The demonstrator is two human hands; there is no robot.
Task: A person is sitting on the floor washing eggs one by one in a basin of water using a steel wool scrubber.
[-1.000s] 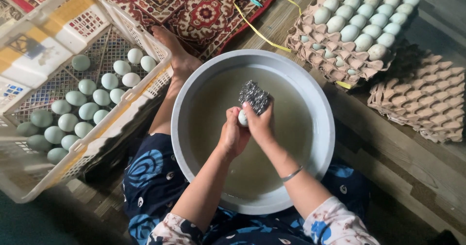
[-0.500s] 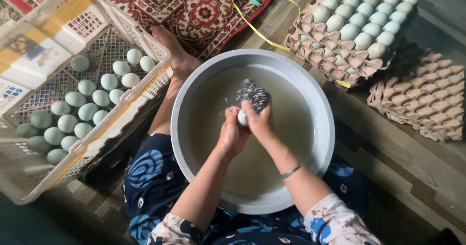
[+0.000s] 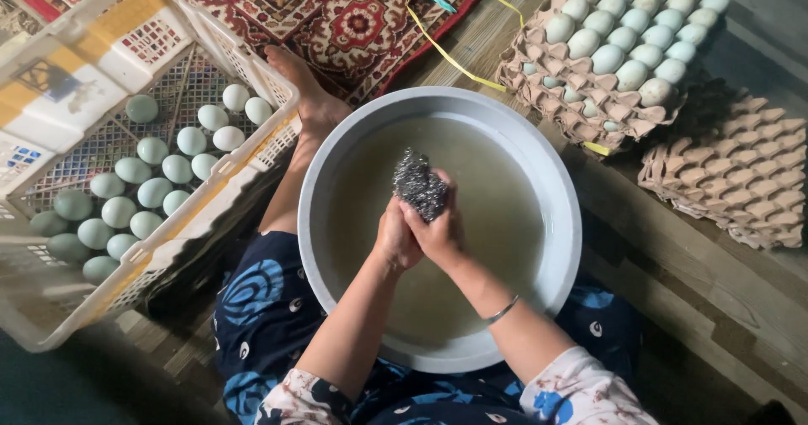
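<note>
Both my hands are pressed together over a grey basin (image 3: 438,97) of murky water. A wad of steel wool scrubber (image 3: 419,185) is gripped in my right hand (image 3: 442,231) and held against what my left hand holds. My left hand (image 3: 394,241) is closed around a pale egg that the fingers and the scrubber now almost hide. A thin bangle (image 3: 502,310) sits on my right wrist.
A white plastic crate (image 3: 210,198) on the left holds several pale green eggs (image 3: 156,192). A cardboard tray of eggs (image 3: 623,38) lies at the top right, with empty trays (image 3: 732,181) beside it. My bare foot (image 3: 311,97) rests by a patterned rug (image 3: 353,13). A yellow strap (image 3: 446,50) lies on the wooden floor.
The scrubber has shifted slightly over the egg, and the white egg seen between my hands earlier is now covered. The hands stay in the same spot above the water.
</note>
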